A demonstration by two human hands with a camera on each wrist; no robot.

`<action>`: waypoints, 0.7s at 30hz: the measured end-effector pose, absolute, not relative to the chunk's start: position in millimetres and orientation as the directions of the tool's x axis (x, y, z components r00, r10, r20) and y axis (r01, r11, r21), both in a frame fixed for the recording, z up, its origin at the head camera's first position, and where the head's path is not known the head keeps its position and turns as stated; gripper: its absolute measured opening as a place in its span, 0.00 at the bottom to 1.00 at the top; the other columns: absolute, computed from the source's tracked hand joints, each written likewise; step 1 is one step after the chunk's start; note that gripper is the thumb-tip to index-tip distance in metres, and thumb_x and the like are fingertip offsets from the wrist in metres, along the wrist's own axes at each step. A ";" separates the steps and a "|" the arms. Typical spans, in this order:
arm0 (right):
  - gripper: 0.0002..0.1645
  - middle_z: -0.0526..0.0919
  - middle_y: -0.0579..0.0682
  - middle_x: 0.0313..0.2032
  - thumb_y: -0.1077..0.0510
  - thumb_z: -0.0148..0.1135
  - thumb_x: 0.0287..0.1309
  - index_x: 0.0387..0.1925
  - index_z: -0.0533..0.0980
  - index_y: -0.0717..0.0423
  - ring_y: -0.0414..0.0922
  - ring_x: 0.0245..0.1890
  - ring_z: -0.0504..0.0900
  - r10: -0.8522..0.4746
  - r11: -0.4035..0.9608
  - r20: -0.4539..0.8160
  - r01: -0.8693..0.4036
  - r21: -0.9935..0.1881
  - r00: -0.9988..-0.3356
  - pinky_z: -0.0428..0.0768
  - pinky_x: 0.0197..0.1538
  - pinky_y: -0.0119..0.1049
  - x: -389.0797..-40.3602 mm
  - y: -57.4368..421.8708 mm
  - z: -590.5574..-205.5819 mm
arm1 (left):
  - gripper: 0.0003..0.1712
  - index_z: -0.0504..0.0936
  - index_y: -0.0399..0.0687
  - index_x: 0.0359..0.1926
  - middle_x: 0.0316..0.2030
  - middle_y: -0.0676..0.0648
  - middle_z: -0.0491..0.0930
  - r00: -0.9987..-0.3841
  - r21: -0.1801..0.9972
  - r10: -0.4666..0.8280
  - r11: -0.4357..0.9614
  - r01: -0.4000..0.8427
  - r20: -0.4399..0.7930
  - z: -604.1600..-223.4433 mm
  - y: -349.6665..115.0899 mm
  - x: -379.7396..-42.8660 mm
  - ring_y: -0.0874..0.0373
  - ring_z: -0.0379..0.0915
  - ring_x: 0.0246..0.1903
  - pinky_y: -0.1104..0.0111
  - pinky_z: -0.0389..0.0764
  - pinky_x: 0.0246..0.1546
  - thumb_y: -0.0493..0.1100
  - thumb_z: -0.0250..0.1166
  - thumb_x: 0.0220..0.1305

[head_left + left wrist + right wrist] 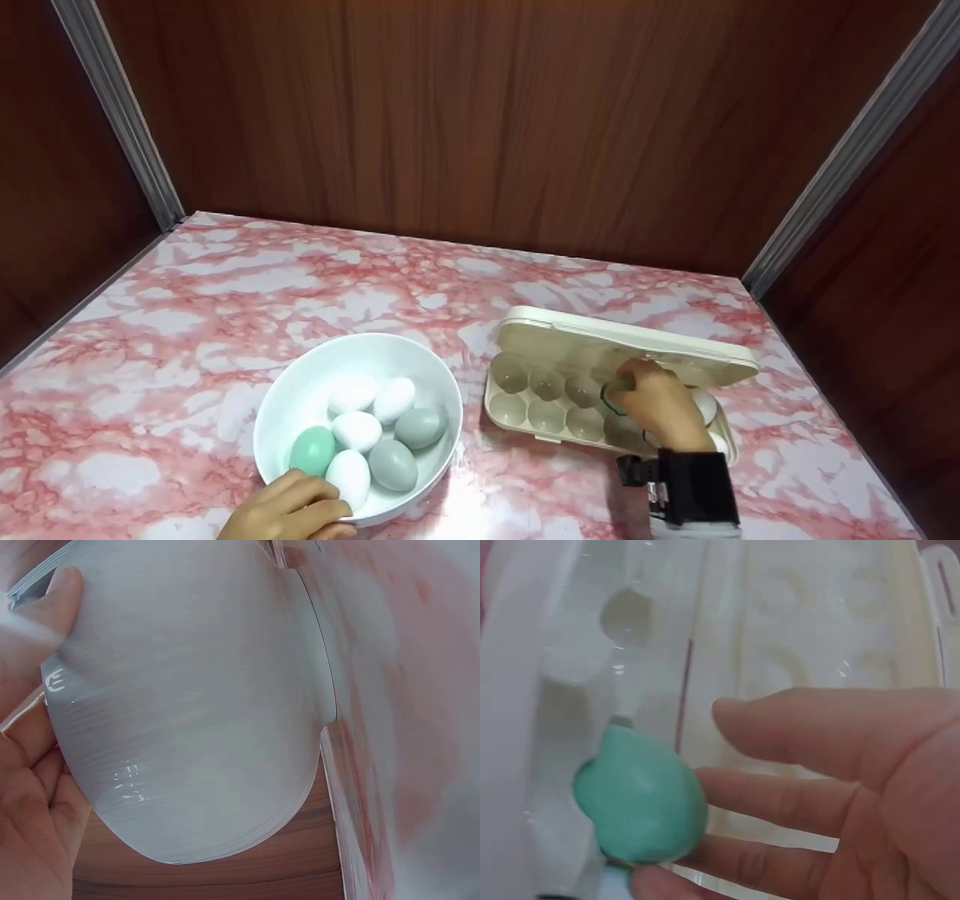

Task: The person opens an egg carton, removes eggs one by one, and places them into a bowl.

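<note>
My left hand grips the near left rim of a white bowl. Its thumb lies against the bowl's wall in the left wrist view. Inside the bowl are several white eggs, two grey eggs and a green egg. Over on the right, my right hand reaches into an open cream egg carton. In the right wrist view a green egg sits in the carton, touched by nearly straight fingers, while the thumb stands apart from it.
White eggs sit at the carton's right end, partly behind my right hand. Several cups at its left show no eggs. The pink and white marbled table is bounded by brown wood panels with grey metal corner posts.
</note>
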State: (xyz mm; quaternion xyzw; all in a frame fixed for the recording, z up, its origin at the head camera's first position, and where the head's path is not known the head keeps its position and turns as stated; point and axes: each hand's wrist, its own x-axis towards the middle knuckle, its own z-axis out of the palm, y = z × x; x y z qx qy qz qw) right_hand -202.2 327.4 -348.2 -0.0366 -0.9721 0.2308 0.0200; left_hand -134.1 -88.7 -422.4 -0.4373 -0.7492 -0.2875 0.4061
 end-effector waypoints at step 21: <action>0.12 0.78 0.57 0.39 0.63 0.63 0.46 0.36 0.76 0.56 0.53 0.40 0.77 0.106 0.902 0.143 0.035 -0.429 -0.984 0.76 0.44 0.51 -202.9 318.8 -363.9 | 0.15 0.83 0.55 0.29 0.28 0.57 0.77 -0.311 0.112 0.425 0.432 0.895 0.850 -421.8 -89.5 -132.8 0.67 0.67 0.29 0.85 0.67 0.29 0.53 0.60 0.71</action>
